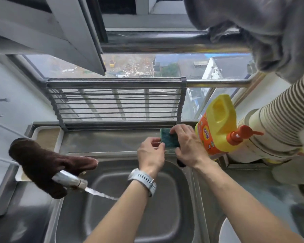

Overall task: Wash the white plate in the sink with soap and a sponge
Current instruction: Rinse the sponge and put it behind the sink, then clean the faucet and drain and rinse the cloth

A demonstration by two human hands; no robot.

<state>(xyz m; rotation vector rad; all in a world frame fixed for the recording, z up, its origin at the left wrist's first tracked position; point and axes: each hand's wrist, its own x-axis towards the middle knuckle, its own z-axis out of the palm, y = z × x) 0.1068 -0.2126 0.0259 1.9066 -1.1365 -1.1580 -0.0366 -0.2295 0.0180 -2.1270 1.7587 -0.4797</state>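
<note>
A green sponge [169, 140] is held above the sink's back ledge, to the left of the yellow soap bottle [216, 127] with its orange pump [240, 135]. My right hand [187, 146] grips the sponge, fingers over its top edge and thumb under it. My left hand [151, 156], with a grey watch on its wrist, pinches the sponge's left edge. The steel sink basin [130, 204] lies below my forearms. Water runs from the faucet [69, 179] into it. A pale round edge [225, 233] shows at the bottom right; I cannot tell whether it is the white plate.
A brown cloth [42, 163] is draped over the faucet. A folding metal rack [116, 106] stands against the window behind the ledge. A white tray [47, 137] sits back left. Stacked striped cups [274, 118] and a hanging grey cloth [253, 28] crowd the right.
</note>
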